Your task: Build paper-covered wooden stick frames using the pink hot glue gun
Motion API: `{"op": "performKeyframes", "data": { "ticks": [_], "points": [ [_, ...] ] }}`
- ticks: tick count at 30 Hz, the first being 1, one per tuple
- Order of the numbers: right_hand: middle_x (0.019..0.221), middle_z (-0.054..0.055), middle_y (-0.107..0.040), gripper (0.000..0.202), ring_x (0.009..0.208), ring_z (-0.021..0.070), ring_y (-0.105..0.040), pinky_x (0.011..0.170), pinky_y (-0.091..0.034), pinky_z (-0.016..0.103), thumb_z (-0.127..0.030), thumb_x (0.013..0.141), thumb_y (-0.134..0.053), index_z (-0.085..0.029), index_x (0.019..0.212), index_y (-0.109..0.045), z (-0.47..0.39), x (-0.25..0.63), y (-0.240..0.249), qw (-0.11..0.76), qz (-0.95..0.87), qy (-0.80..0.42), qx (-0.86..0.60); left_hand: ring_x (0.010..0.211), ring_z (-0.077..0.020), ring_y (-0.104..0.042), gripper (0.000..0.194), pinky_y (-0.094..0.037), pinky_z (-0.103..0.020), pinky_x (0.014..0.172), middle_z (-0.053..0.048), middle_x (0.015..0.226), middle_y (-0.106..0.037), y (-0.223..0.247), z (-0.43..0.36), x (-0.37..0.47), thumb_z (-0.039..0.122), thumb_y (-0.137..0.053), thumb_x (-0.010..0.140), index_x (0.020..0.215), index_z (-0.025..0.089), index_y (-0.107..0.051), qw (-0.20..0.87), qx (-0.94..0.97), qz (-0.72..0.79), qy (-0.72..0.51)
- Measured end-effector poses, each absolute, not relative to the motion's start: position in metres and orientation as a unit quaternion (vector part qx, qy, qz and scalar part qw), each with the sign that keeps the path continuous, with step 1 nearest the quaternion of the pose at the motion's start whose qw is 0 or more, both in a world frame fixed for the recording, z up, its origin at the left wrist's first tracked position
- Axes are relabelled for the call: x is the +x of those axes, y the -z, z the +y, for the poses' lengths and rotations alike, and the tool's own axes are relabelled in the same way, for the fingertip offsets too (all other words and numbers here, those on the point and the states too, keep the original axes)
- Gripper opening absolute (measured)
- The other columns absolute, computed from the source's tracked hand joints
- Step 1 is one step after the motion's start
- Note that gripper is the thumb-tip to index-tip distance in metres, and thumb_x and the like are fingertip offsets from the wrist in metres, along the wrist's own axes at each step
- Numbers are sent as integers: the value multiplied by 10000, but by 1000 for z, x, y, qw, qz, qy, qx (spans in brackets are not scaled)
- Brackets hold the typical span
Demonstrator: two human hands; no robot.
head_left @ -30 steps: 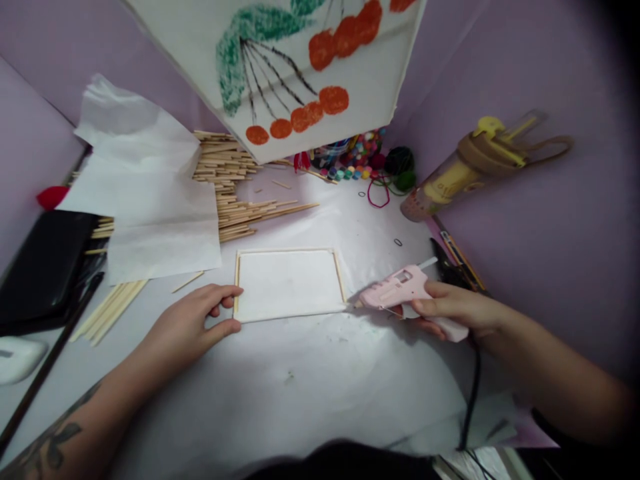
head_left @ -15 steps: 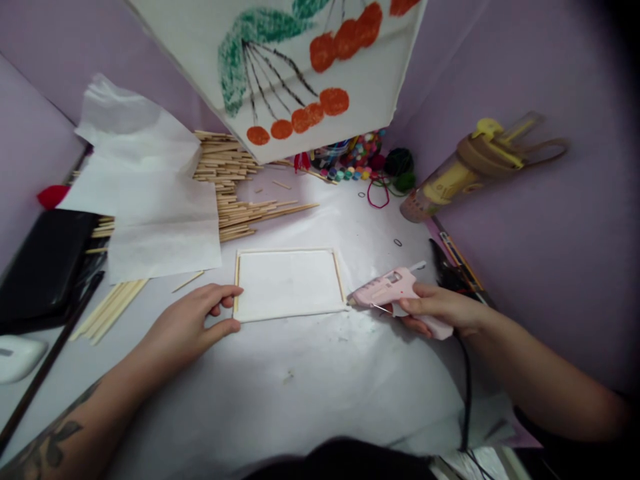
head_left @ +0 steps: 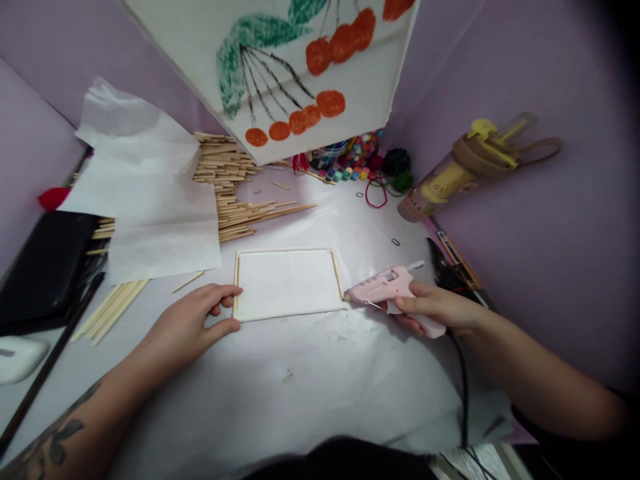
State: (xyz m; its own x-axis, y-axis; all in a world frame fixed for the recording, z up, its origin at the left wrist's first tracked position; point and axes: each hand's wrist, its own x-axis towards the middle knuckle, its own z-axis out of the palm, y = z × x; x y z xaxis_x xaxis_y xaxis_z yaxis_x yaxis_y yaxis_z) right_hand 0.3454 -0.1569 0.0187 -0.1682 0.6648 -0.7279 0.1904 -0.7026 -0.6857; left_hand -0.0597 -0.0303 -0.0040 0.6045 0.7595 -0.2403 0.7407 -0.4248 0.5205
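A flat white rectangle edged with thin wooden sticks, a stick-framed panel [head_left: 287,283], lies on the white-covered table. My left hand [head_left: 205,313] grips its left edge, index finger on the upper part of the side and thumb at the lower left corner. In my right hand [head_left: 430,310] is a pale pink hot glue gun [head_left: 383,283], with fingers wrapped round its handle. The gun's nozzle is at the panel's lower right corner; whether it touches cannot be made out. A black cord [head_left: 465,393] runs down from the gun.
Creased white paper [head_left: 155,200] partly covers a heap of wooden sticks [head_left: 237,207] at the back left. A painted cherry panel [head_left: 325,73] stands behind. A tumbler [head_left: 450,173] stands right, near pliers [head_left: 445,267]. A black case [head_left: 45,267] lies left.
The glue gun has shifted slightly left and up, its nozzle coming closer to the panel's right side near the corner. My left hand stays in place on the panel.
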Motion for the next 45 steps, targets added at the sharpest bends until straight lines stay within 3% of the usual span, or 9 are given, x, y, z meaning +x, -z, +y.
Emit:
{"op": "performKeyframes", "data": {
  "ticks": [3, 10, 18, 22, 26, 31, 45],
  "points": [
    [521, -21, -525, 526, 417, 79, -429, 392, -274, 205, -686, 684, -637, -170, 697, -535, -156, 343, -25, 169, -365, -644, -650, 809, -188, -591, 480, -476, -296, 728, -32, 986, -636, 3, -31, -59, 502, -581, 786, 1189, 241, -582, 302, 841, 449, -13],
    [525, -2, -490, 577, 444, 95, -396, 412, -249, 225, -745, 702, -561, -174, 626, -534, -159, 338, -43, 65, -454, -593, -662, 826, -188, -593, 478, -478, -302, 753, -30, 998, -635, 1, -33, -58, 485, -591, 785, 1196, 241, -578, 307, 838, 451, -15],
    [533, 15, -508, 584, 475, 127, -449, 445, -303, 249, -762, 730, -512, -183, 645, -524, -155, 329, -44, 15, -504, -541, -673, 823, -192, -592, 471, -480, -304, 745, -38, 999, -634, -2, -34, -56, 474, -589, 783, 1188, 234, -586, 312, 834, 455, -9],
    [550, -6, -462, 579, 489, 117, -401, 439, -279, 247, -769, 706, -530, -192, 670, -509, -148, 322, -50, -5, -533, -501, -682, 830, -193, -590, 466, -477, -309, 748, -41, 1011, -630, -2, -34, -55, 476, -581, 792, 1192, 236, -579, 313, 834, 455, -13],
    [552, -29, -403, 572, 495, 100, -344, 432, -235, 235, -758, 704, -546, -189, 677, -510, -138, 317, -57, -5, -563, -491, -664, 841, -195, -587, 469, -474, -315, 760, -45, 1029, -623, -2, -35, -56, 472, -583, 800, 1203, 232, -572, 318, 830, 458, -11],
    [552, -16, -464, 551, 491, 108, -398, 445, -272, 239, -737, 737, -539, -187, 716, -512, -138, 320, -60, 15, -538, -543, -644, 846, -189, -583, 447, -471, -314, 777, -43, 1041, -622, -3, -35, -56, 439, -581, 815, 1211, 232, -565, 320, 833, 452, -10],
    [558, 12, -537, 591, 503, 125, -460, 453, -327, 245, -755, 704, -557, -164, 719, -559, -135, 314, -54, -16, -542, -511, -667, 842, -179, -590, 444, -470, -298, 778, -18, 1038, -622, -2, -37, -55, 415, -597, 799, 1208, 244, -567, 327, 829, 453, -26]
  ]
}}
